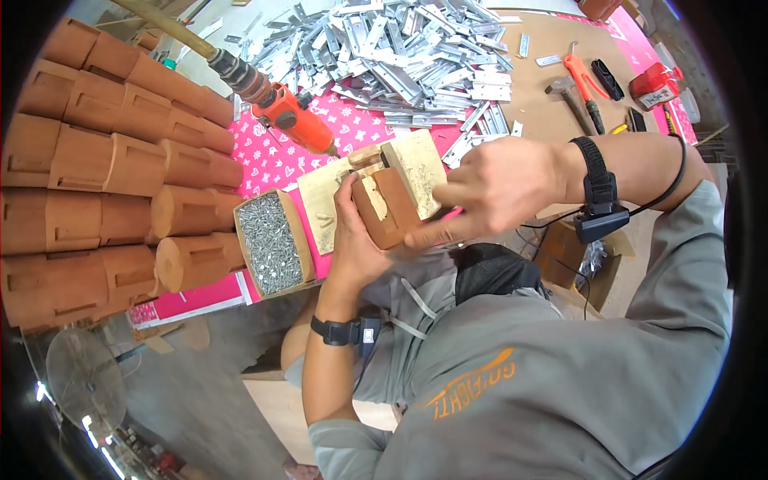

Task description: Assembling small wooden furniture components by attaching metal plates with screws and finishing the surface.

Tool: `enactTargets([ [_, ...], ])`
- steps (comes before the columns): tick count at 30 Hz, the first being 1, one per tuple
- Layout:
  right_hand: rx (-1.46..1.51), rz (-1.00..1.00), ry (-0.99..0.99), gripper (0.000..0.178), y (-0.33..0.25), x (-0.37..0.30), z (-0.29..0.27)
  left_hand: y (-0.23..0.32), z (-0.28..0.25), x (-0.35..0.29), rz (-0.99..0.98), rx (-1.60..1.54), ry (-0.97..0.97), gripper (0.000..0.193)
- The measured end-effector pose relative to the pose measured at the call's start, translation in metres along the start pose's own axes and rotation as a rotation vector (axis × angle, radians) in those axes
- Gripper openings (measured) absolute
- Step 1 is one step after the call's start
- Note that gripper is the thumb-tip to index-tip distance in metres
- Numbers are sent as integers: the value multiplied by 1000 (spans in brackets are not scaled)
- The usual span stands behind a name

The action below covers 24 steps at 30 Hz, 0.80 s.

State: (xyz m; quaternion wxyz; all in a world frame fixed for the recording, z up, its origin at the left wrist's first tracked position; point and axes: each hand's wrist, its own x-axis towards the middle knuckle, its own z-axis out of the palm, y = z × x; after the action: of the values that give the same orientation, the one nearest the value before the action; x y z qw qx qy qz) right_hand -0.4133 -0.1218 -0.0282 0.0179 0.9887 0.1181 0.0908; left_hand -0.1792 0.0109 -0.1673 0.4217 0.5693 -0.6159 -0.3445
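Observation:
My left hand (352, 240) is wrapped round a reddish-brown wooden block (400, 206), thumb along its left side. A slot cut in the block's upper face shows pale bare wood. The block rests over a pale wooden board (324, 200) strewn with shavings, against a small wooden stop (372, 158). My right hand (496, 188) is beside the block's right end, a finger reaching to its near corner. Motion smears those fingers, so whether they hold anything is unclear. An orange power drill (296, 118) lies just beyond the board.
Stacked reddish-brown wooden pieces (104, 160) with slots fill the left. A box of screws (272, 240) sits beside the board. Metal plates (400, 52) are heaped at the back. A hammer (570, 104), orange-handled tool (584, 80) and red bottle (654, 86) lie at the right.

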Motion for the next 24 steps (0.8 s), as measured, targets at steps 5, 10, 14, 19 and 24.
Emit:
enactTargets([
  [5,315,514,-160,55,5,4,-8,-3,1,-1,27,31,14,128],
  [10,403,566,-246,40,17,26,-15,-5,2,-3,13,-3,46,128],
  [14,371,549,-271,39,22,37,-17,-5,2,-3,28,26,52,125],
  [19,292,544,-398,29,22,51,-26,-4,1,-2,48,64,58,123],
  [24,186,469,-444,30,25,65,-31,-5,1,-1,75,109,78,122],
])
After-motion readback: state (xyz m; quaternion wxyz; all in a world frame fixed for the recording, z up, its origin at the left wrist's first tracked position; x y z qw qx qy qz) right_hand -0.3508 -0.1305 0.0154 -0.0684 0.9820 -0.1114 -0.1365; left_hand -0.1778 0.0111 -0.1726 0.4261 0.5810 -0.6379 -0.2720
